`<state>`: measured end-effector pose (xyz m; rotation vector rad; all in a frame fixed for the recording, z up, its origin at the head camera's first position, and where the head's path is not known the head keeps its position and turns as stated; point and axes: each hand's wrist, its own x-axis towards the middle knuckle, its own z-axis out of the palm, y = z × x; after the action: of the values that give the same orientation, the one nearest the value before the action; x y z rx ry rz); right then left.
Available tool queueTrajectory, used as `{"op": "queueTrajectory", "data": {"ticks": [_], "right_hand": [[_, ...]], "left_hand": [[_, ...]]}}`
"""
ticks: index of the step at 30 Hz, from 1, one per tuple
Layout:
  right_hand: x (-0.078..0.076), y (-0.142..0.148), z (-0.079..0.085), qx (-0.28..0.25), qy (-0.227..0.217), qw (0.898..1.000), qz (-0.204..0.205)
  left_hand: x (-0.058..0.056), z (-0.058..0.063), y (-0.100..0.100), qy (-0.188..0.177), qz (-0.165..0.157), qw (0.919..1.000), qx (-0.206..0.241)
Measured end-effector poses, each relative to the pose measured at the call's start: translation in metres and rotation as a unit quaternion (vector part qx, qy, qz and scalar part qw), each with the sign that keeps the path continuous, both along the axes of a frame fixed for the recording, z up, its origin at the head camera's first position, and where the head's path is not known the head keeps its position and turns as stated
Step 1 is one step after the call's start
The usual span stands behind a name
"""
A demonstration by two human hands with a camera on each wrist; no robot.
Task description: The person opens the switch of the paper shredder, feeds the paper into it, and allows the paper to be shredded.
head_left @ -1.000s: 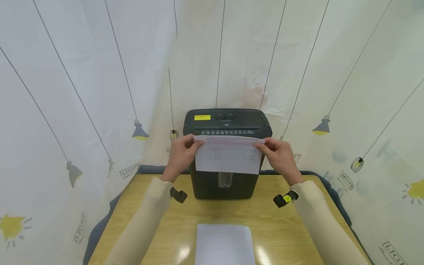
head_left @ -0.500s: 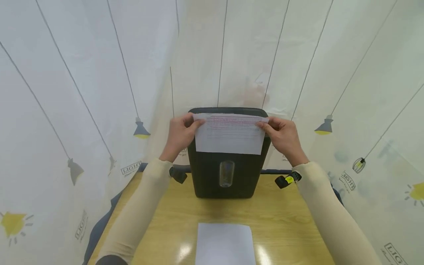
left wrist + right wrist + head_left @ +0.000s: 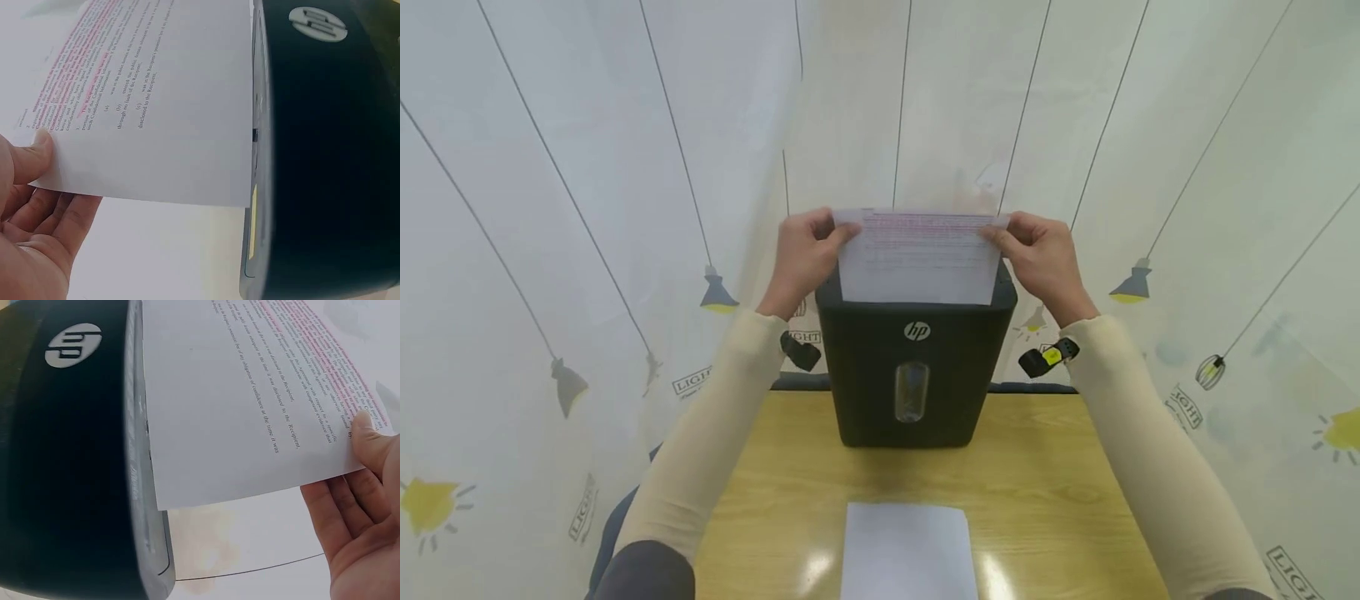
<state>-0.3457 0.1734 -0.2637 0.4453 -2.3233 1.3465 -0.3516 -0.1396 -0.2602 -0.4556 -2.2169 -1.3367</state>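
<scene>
Between my hands a printed sheet of paper (image 3: 925,267), with pink highlighted lines near its upper edge, is held upright. My left hand (image 3: 807,254) pinches its upper left corner between thumb and fingers. At the opposite corner my right hand (image 3: 1039,254) pinches it the same way. Behind and below the sheet stands a black HP paper shredder (image 3: 865,367) with a small clear window in front. In the left wrist view the sheet's lower edge is right at the shredder's top (image 3: 261,156); whether it enters the slot is hidden.
A stack of white paper (image 3: 908,550) lies on the wooden table (image 3: 1037,467) in front of the shredder. A wall covering (image 3: 955,100) printed with hanging lamps rises close behind. Black wrist straps with small devices (image 3: 1048,357) are on both wrists.
Both hands have risen with the sheet, from in front of the shredder's body to above its top. The HP logo and the shredder's front have come into view; the paper stack stays put.
</scene>
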Motion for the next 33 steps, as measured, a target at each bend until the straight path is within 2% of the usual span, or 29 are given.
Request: {"op": "queueTrajectory", "data": {"ticks": [11,17,21,26,33], "right_hand": [[-0.024,-0.002,0.011,-0.009,-0.021,1.000,0.007],[-0.037,-0.002,0.010,-0.014,-0.027,0.999,0.012],[-0.044,-0.001,0.007,-0.020,-0.042,0.999,0.017],[-0.051,-0.002,0.002,-0.022,-0.063,0.998,0.020],[-0.055,-0.002,-0.006,-0.018,-0.067,0.997,0.023]], "left_hand": [[-0.022,0.010,-0.001,-0.024,-0.004,0.9997,-0.002],[-0.036,0.008,-0.001,-0.029,-0.017,0.9994,0.008],[-0.044,0.005,-0.001,-0.046,-0.019,0.9987,0.010],[-0.047,0.000,-0.001,-0.066,-0.010,0.9978,0.005],[-0.048,-0.007,-0.003,-0.078,-0.009,0.9969,-0.001]]}}
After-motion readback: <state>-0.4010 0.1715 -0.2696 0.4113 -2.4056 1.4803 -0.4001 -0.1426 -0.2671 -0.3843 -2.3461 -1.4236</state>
